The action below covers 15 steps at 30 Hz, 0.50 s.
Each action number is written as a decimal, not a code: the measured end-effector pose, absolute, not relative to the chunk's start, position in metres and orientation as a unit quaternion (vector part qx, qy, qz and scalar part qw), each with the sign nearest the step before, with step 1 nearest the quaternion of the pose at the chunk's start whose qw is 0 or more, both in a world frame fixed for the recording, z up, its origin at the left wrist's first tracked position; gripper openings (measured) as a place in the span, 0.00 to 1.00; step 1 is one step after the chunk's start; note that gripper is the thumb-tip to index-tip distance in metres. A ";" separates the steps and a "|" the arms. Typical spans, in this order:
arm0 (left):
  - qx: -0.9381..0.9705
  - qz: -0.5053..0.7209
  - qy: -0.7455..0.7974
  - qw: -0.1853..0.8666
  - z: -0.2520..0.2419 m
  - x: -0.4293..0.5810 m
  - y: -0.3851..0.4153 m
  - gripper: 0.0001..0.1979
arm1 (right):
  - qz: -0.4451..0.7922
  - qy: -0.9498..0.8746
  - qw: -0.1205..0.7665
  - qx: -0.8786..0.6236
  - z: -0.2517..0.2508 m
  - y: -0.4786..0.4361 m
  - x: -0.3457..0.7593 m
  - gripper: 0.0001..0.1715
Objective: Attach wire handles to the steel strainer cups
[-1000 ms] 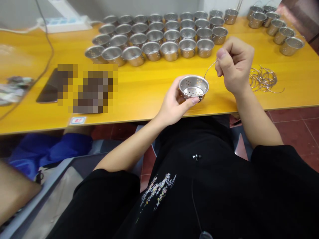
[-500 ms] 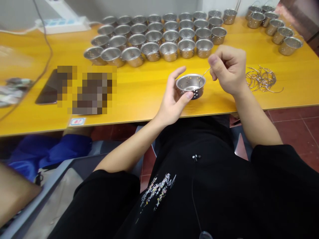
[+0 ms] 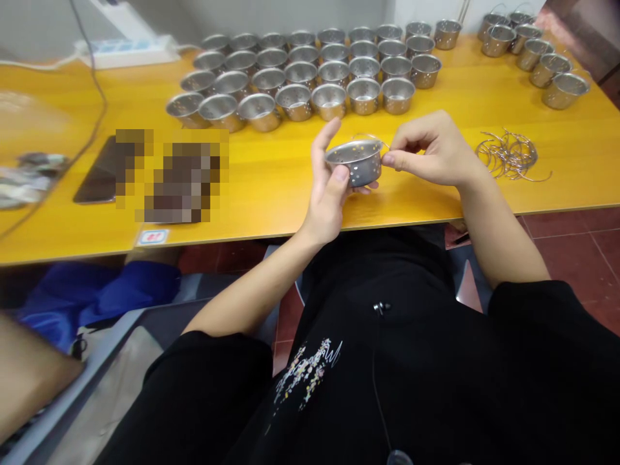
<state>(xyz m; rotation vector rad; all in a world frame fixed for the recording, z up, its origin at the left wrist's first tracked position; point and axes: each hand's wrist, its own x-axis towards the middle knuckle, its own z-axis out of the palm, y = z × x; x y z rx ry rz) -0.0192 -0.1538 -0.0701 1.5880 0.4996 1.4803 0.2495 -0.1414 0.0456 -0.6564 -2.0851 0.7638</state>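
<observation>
My left hand [image 3: 329, 187] is wrapped round a small perforated metal cup [image 3: 364, 169], thumb on its near wall and fingers behind and beneath. The cup is held just above the table's front part, its open top facing up and slightly tilted. At the cup's right rim, my right hand [image 3: 426, 152] pinches a thin curved wire handle [image 3: 371, 137] between thumb and forefinger. The wire arches over the cup's far rim; whether its ends sit in the holes I cannot tell. Right of that hand lies a tangled pile of wire handles [image 3: 506, 155].
Rows of perforated metal cups [image 3: 329, 100] fill the back of the yellow table [image 3: 271, 194]. Several cups with handles [image 3: 564, 90] stand at the back right. To the left are a phone [image 3: 97, 174], a power strip [image 3: 133, 51] and a cable. Another person's leg shows at lower left.
The cup has moved left and turned in my left hand. My right hand has come down to the cup's rim, and the wire now arches across the cup.
</observation>
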 end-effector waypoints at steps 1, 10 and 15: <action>0.640 0.594 0.202 0.444 -0.068 -0.020 -0.155 0.49 | 0.301 -0.830 0.395 -0.254 0.045 -0.141 0.250 0.39; 0.662 0.567 0.284 0.399 -0.069 -0.031 -0.149 0.49 | 0.401 -0.798 0.373 -0.253 0.054 -0.150 0.251 0.45; 0.725 0.541 0.282 0.320 -0.077 -0.030 -0.139 0.61 | 0.381 -0.779 0.429 -0.251 0.053 -0.145 0.250 0.45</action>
